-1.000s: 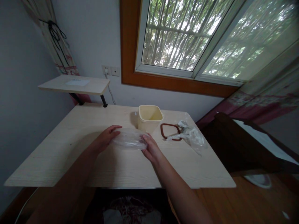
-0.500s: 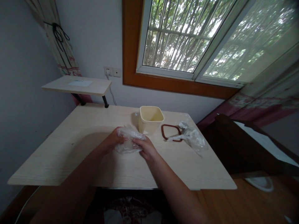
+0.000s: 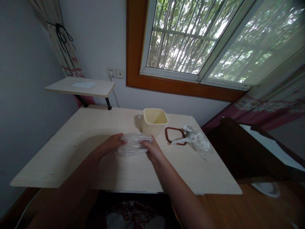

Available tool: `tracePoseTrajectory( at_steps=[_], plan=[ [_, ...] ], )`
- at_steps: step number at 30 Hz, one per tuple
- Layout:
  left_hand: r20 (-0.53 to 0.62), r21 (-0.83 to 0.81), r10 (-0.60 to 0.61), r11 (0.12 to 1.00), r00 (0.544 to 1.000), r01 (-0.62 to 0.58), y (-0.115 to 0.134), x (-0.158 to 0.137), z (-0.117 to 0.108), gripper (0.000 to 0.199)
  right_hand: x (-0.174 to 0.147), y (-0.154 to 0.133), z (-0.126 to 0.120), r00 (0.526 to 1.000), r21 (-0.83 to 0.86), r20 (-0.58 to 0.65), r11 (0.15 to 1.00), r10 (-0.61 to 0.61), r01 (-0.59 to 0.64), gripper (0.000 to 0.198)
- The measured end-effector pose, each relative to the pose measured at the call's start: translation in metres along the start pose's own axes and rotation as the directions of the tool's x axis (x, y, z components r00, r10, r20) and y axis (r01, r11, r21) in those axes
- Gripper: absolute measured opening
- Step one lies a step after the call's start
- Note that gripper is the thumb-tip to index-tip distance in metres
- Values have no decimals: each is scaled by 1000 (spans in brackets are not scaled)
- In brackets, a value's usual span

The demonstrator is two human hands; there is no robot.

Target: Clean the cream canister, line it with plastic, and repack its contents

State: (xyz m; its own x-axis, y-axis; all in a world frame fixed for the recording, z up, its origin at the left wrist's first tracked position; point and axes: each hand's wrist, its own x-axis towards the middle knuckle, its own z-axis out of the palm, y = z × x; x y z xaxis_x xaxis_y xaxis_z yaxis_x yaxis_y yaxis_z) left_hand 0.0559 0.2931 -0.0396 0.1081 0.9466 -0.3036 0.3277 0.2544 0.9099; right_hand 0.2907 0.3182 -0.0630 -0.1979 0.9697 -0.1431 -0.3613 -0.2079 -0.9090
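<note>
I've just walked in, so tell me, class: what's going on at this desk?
A person's left hand and right hand hold a clear plastic bag between them, above the pale desk. Just beyond stands a cream bin, open at the top. To its right lies a brown, rounded-square ring, with a crumpled plastic bundle partly across it.

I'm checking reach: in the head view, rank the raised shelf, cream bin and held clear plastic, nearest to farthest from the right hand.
1. Clear plastic: held, touching the right hand.
2. Cream bin: just beyond the plastic.
3. Raised shelf: at the far left.
</note>
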Motion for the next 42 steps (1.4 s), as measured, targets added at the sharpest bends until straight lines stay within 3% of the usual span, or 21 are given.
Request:
tracePoseTrajectory(
  at_steps=[3,5,11,16,20,25,28,30,31,33,36,39,42],
  plan=[
    [218,-242,90,970,972,-36,6,-4,8,50,-7,-7,10,983,25,181,1000,-3,-2,39],
    [269,-308,101,951,958,-14,7,-4,10,49,-9,-9,12,975,38,219,999,27,-36,37],
    [62,-416,-52,906,997,73,0,3,11,57,-8,-2,-3,950,90,267,977,163,-193,42],
    [-25,-567,-55,823,998,32,-2,7,7,56,-3,1,-10,979,157,152,974,139,-163,40],
    [-21,-543,-13,840,1000,0,3,2,7,60,-4,-2,-9,990,146,115,984,82,-98,47],
    [146,-441,140,895,979,-62,9,-3,10,56,-5,-1,-8,972,-63,216,995,89,-77,64],
    [-54,-166,148,974,988,-155,2,5,4,41,1,3,-13,992,-245,109,969,64,-36,43],
    [-236,111,175,982,956,-152,-4,11,-3,31,6,7,-19,998,-368,10,928,-60,59,29],
    [-277,214,193,967,941,-136,-7,14,-6,30,9,8,-22,990,-424,-24,898,-138,115,25],
    [-249,301,177,949,952,-97,-10,15,-11,30,12,11,-27,965,-506,-55,841,-255,193,20],
    [-109,160,61,986,992,-43,-7,8,-11,34,13,11,-30,960,-506,-63,838,-273,205,19],
    [19,-90,35,995,999,-33,0,-3,-10,43,9,6,-25,985,-364,-50,921,-168,138,33],
    [59,-209,32,978,998,-19,2,-8,-13,42,4,-5,-22,996,-224,-47,973,-77,65,43]
  ],
)
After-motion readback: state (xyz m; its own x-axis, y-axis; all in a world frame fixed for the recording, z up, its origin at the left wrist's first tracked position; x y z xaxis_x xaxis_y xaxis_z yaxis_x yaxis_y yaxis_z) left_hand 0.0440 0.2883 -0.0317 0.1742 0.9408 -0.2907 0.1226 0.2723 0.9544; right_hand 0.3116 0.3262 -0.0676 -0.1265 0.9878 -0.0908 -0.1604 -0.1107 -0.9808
